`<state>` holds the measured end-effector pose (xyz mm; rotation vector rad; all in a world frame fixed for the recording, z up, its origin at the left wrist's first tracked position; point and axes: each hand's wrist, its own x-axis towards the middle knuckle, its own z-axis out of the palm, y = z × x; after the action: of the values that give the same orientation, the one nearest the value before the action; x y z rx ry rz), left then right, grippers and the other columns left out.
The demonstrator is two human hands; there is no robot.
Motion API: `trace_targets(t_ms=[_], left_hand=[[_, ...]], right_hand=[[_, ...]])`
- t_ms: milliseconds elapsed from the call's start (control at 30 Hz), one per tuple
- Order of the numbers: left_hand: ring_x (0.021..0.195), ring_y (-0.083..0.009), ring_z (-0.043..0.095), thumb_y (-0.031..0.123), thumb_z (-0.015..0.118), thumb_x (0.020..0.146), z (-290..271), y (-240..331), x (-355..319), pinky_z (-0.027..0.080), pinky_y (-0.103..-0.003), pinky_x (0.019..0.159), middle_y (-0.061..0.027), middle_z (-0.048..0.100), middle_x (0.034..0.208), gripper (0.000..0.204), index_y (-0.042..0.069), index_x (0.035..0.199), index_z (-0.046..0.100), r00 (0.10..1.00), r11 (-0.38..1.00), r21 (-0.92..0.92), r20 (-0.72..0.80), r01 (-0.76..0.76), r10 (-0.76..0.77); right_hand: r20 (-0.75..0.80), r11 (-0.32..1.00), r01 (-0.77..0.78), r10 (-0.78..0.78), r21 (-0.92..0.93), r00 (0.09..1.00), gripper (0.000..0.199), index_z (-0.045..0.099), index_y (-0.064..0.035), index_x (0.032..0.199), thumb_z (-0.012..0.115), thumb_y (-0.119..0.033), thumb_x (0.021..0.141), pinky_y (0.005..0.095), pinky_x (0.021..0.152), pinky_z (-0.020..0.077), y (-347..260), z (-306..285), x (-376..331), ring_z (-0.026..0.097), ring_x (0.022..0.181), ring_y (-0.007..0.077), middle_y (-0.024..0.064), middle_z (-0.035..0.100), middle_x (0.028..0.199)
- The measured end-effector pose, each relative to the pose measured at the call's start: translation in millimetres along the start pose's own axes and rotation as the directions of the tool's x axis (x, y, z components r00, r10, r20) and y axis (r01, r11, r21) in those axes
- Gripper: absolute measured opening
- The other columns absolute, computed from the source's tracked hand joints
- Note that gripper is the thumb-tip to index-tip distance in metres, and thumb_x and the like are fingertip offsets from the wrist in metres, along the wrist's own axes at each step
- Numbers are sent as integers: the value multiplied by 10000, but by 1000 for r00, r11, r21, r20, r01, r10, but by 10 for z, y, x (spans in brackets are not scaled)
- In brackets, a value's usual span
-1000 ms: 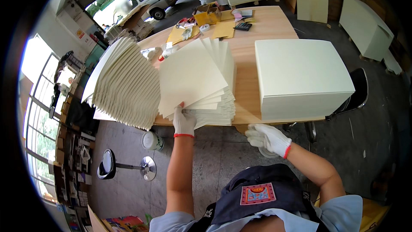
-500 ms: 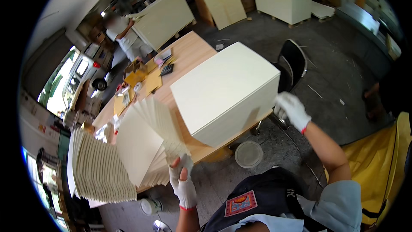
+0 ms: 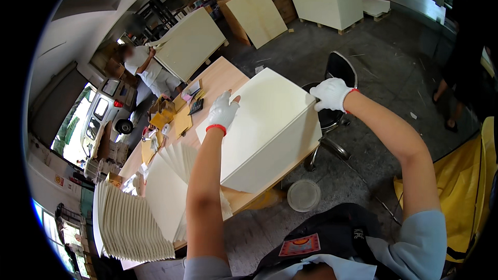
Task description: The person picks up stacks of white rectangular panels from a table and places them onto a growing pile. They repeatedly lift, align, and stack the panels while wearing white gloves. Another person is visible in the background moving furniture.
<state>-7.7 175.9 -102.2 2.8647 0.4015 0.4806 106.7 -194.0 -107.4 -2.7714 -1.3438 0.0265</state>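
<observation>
A tall block-like stack of white sheets (image 3: 264,109) stands on the wooden table, its front side in shadow. My left hand (image 3: 224,111), in a white glove with bare thumb and fingertip showing, rests at the stack's left top edge with its fingers apart. At the right top corner, my right hand (image 3: 331,95), gloved too, has its fingers curled over the edge of the stack. Left of it lie fanned white sheets (image 3: 179,161), partly hidden behind my left forearm. A thick, wavy-edged pile of sheets (image 3: 129,223) sits at the table's near left end.
Yellow envelopes (image 3: 181,120), a calculator (image 3: 196,106) and a small carton lie along the wooden table's (image 3: 223,72) far left side. A black chair (image 3: 340,72) stands beyond the right corner. Below the front edge is a round lidded bucket (image 3: 304,195). Another person (image 3: 148,67) handles large sheets farther back.
My left hand has risen from beside the fanned sheets to the stack's top left edge. My right hand has moved up from the front right side to the top right corner.
</observation>
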Motion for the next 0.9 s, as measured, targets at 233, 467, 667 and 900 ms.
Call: trace_targets(t_ms=[233, 467, 667, 900], left_hand=[[1229, -397, 655, 544, 512, 1010, 560, -243, 803, 489, -467, 1054, -191, 719, 1291, 600, 94, 1383, 650, 990, 987, 148, 115, 65, -83], [1215, -370, 668, 558, 456, 1037, 515, 72, 936, 506, -464, 1012, -149, 748, 1238, 567, 125, 1314, 694, 951, 980, 194, 291, 54, -110], [1242, -365, 616, 395, 605, 1004, 727, -79, 631, 496, -488, 1009, -130, 704, 1270, 352, 166, 1249, 712, 937, 943, 161, -153, -291, 315], [1123, -332, 652, 177, 708, 934, 469, 1299, -355, 527, -455, 976, -145, 690, 1133, 235, 136, 1161, 753, 953, 950, -153, 90, -273, 288]], right_hand=[[-32, 986, 99, -96, 134, 995, 326, 743, -148, 982, 725, -450, 860, 482, 750, 554, 211, 85, 85, 729, 896, 339, 107, 746, 908], [96, 955, 73, -105, 286, 990, 346, 714, -136, 874, 763, -474, 818, 450, 672, 506, 455, 154, 168, 711, 820, 293, 65, 708, 804], [45, 932, 30, -50, 362, 998, 537, 689, -98, 1043, 684, -613, 891, 469, 794, 521, 262, 222, -18, 709, 952, 366, 157, 735, 998], [-331, 938, -46, 166, 343, 929, 527, 698, -103, 881, 586, -614, 948, 482, 721, 527, 96, 511, -3, 714, 800, 359, 142, 732, 819]])
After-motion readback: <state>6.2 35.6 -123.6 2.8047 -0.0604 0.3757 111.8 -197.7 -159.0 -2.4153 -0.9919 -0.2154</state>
